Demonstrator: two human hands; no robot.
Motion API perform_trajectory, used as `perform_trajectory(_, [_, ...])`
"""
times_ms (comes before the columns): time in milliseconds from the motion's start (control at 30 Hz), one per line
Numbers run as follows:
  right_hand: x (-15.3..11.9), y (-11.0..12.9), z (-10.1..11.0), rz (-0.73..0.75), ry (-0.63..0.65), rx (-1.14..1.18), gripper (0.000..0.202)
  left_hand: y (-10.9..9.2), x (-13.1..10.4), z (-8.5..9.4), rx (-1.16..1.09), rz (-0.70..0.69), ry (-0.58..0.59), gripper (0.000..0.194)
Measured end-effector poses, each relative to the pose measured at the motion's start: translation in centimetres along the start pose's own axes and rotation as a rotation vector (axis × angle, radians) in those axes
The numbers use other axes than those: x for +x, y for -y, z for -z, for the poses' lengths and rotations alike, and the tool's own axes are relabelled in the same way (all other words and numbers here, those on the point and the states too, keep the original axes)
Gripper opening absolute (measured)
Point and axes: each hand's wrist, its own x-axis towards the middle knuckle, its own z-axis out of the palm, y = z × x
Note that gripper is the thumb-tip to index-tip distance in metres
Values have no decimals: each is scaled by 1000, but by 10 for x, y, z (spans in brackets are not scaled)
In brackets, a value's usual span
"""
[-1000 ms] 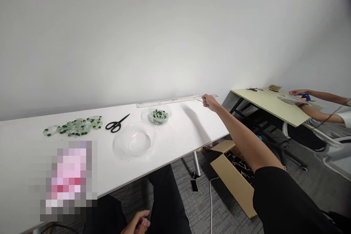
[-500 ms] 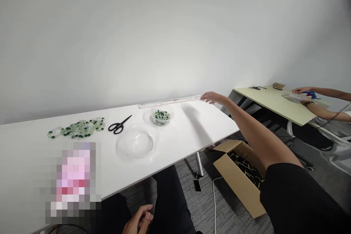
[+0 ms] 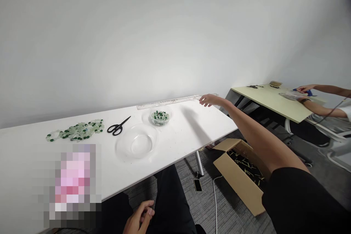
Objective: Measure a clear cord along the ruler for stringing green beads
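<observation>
My right hand [image 3: 208, 99] stretches far out over the white table's [image 3: 189, 131] back right corner, fingers spread, at the right end of a long clear ruler [image 3: 170, 101] lying along the wall. I cannot tell whether the fingers touch it. My left hand [image 3: 141, 219] rests loosely curled on my lap below the table edge, holding nothing. A small clear bowl of green beads [image 3: 159, 116] stands just in front of the ruler.
A large clear bowl [image 3: 136, 144], black scissors [image 3: 117, 126] and a pile of green glass stones [image 3: 78, 130] lie on the table. A blurred pink patch sits front left. An open cardboard box [image 3: 241, 175], a phone and a cable are on the floor. Another person's arms [image 3: 319, 98] work at a neighbouring table.
My right hand was a closed fist on the ruler's end a second ago; it has since opened and flattened. The ruler stays along the wall. My left hand shifted slightly.
</observation>
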Motion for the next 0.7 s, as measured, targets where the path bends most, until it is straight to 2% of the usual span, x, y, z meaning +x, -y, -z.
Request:
perform_trajectory(67, [0,-11,-14,-30,-5,-23,21,0,-1,1,-1,7,26,53])
perform_trajectory(200, [-1,-29,-44,-32,52,-52,14,3,-5,0,-10,22,-4,51])
perform_trajectory(333, [0,-32,-56,15,-29,-76,8,-1,-11,1,15,16,35,47])
perform_trajectory(467, [0,-23,-40,63,-193,-104,5,-12,-19,2,45,43,19,46])
perform_trajectory(700, [-12,5,26,143,-512,-127,18,-14,-31,-4,47,26,12,42])
